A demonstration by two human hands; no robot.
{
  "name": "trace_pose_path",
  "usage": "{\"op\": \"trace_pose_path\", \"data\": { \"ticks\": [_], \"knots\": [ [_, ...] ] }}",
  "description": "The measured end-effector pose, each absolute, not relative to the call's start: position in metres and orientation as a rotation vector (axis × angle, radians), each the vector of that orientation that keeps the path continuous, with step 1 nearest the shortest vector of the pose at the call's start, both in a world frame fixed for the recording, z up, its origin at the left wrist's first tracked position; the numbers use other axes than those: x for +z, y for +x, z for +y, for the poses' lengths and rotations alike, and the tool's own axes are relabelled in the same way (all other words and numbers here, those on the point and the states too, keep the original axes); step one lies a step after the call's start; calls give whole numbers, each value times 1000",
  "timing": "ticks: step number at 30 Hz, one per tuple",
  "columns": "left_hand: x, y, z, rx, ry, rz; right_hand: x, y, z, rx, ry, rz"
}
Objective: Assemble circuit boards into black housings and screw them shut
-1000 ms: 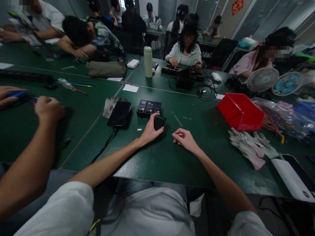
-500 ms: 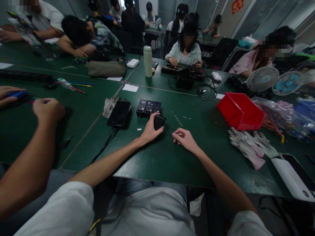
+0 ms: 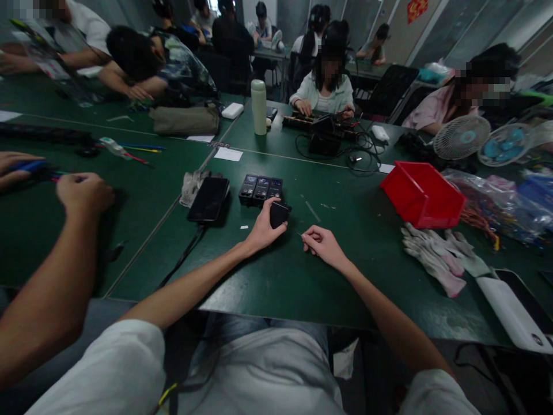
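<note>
My left hand (image 3: 262, 229) is closed around a small black box-shaped block (image 3: 279, 215), thumb on the near side and fingers on the far side. Just beyond it, three similar black blocks (image 3: 261, 189) with printed labels stand side by side in a row. My right hand (image 3: 320, 243) is held in a pinch to the right of the block, apart from it. A thin sliver shows at its fingertips, too small to name. A tiny white piece (image 3: 244, 227) lies on the green table (image 3: 268, 282) left of my left hand.
On the left are a black phone (image 3: 209, 199) with a cable and a grey glove (image 3: 192, 187). To the right stand a red bin (image 3: 421, 196), work gloves (image 3: 434, 256) and a white device (image 3: 510, 314). A co-worker's hand (image 3: 84, 193) is at far left; a pale bottle (image 3: 259, 108) stands behind.
Both hands stay almost where they were, and the black block remains in my left hand. The thin sliver at my right fingertips now shows more clearly.
</note>
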State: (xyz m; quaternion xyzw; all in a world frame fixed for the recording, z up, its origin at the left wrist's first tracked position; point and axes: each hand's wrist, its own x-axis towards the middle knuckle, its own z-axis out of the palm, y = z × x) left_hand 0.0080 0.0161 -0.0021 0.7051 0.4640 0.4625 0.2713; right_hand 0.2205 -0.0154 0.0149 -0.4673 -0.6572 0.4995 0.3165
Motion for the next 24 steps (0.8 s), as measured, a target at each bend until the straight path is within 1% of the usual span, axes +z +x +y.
{"op": "trace_pose_path", "data": {
  "ticks": [24],
  "knots": [
    [-2, 9, 17, 1247, 1895, 1234, 11, 221, -14, 1288, -1214, -1742]
  ]
}}
